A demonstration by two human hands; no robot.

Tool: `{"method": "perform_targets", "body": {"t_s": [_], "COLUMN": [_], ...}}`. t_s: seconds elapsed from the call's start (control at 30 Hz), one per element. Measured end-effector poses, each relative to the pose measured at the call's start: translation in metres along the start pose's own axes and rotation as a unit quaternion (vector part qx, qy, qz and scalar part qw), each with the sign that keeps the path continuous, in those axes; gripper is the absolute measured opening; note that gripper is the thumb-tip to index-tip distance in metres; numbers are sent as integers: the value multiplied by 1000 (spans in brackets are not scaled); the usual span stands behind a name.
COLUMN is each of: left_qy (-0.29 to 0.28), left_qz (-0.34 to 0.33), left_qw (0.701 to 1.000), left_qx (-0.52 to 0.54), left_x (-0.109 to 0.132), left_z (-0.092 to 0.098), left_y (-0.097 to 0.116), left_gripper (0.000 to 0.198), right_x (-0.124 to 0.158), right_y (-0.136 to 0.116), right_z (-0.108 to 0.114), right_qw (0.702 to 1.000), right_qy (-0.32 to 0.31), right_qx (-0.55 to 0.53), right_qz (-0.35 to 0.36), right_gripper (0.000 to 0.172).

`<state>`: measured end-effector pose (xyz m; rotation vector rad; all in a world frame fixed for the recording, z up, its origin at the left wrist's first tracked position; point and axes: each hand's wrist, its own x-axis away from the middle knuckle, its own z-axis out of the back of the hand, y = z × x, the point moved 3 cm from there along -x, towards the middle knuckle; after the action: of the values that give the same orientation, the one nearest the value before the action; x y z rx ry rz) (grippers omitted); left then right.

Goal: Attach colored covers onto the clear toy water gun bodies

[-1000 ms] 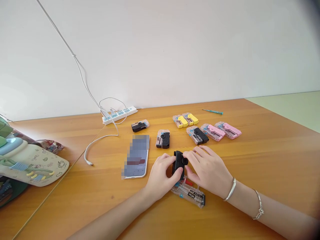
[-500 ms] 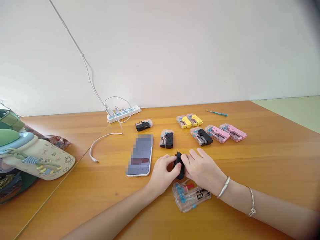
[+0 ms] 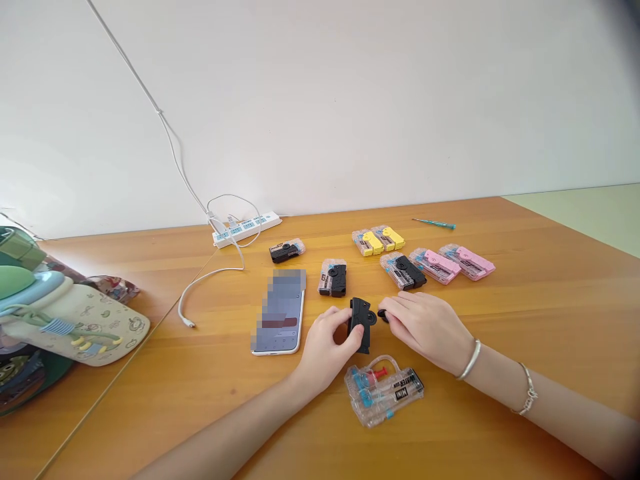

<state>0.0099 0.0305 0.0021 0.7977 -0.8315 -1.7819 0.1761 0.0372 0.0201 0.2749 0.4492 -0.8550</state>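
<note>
Holding black plastic toy-gun shell (image 3: pixel 361 325) in left hand (image 3: pixel 324 350), fingers closed round it, just above orange-brown wooden surface (image 3: pixel 520 320). Right hand (image 3: pixel 425 327) close beside, fingers pinching small round black piece (image 3: pixel 383 315). Clear plastic water-gun pack (image 3: pixel 384 393) lying just below hands. Step looks like shell assembly; next move seemingly calls for lining piece up with shell.

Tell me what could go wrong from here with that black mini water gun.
The black mini water gun is held by the left hand alone, so it could slip onto the clear plastic pack just below. The small black piece at the right hand's fingertips could drop and roll away. The phone lies close beside the left hand and might get knocked.
</note>
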Motion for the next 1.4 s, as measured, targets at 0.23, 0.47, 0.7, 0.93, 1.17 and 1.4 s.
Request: {"method": "perform_targets", "body": {"t_s": [0.23, 0.47, 0.7, 0.93, 1.17, 1.4], "left_qy": [15, 4, 0, -3, -6, -17], "left_qz": [-10, -19, -18, -5, 0, -7], "left_qw": [1000, 1000, 1000, 1000, 1000, 999], "left_qx": [-18, -17, -22, -19, -29, -33], "left_x": [-2, -1, -1, -1, -1, 1], "left_z": [-1, -1, -2, -1, -1, -2], "left_y": [-3, -4, -2, -2, -3, -1], "left_gripper": [17, 17, 15, 20, 21, 19], "right_x": [8, 7, 8, 9, 8, 4], "right_y": [4, 11, 19, 25, 27, 11], "right_z": [-14, -12, -13, -11, -10, 0], "right_qw": [996, 993, 996, 988, 979, 917], "right_qy": [-31, -51, -66, -101, -126, -38], "right_qx": [-60, -106, -51, -116, -153, -379], "right_qz": [57, 30, 6, -27, -53, -123], "right_gripper": [11, 12, 12, 10, 7, 5]}}
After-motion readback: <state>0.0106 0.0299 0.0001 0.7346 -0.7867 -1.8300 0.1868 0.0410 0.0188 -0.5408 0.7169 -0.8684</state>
